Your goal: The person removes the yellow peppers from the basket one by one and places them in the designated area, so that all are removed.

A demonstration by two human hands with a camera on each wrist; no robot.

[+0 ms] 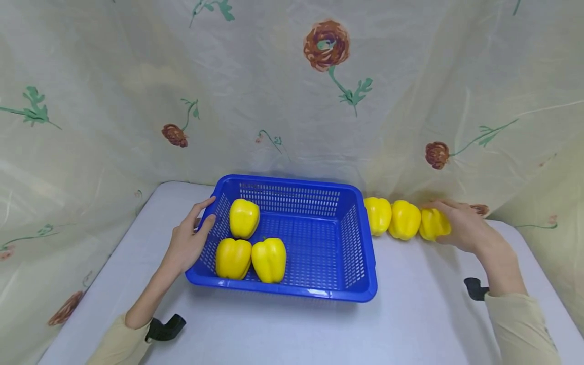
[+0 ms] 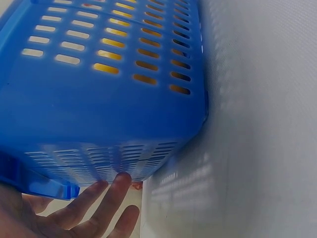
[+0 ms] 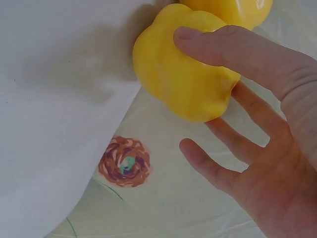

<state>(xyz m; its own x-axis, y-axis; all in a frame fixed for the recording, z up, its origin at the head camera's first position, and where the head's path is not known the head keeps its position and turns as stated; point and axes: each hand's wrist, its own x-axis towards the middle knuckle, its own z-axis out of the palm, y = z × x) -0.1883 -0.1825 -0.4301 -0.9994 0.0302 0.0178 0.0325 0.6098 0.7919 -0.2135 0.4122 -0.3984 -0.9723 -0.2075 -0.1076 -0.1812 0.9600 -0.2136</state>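
A blue plastic basket [image 1: 310, 253] with slotted walls stands on the table, with three yellow bell peppers inside: one pepper [image 1: 244, 218] behind and two peppers [image 1: 233, 258] at the front left. My left hand [image 1: 189, 241] holds the basket's left rim; in the left wrist view its fingers [image 2: 101, 206] reach along the outside wall, under the rim. To the right of the basket, several yellow peppers stand in a row. My right hand [image 1: 465, 225] grips the outermost pepper [image 3: 183, 74], thumb on its near side and fingers behind it.
Two more peppers, one [image 1: 377, 216] by the basket's right wall and another [image 1: 404, 220] beside the gripped one, stand near the table's back edge. A flower-printed curtain [image 1: 274, 91] hangs behind the white table [image 1: 274, 329]. Black wrist mounts [image 1: 166, 328] are on both forearms.
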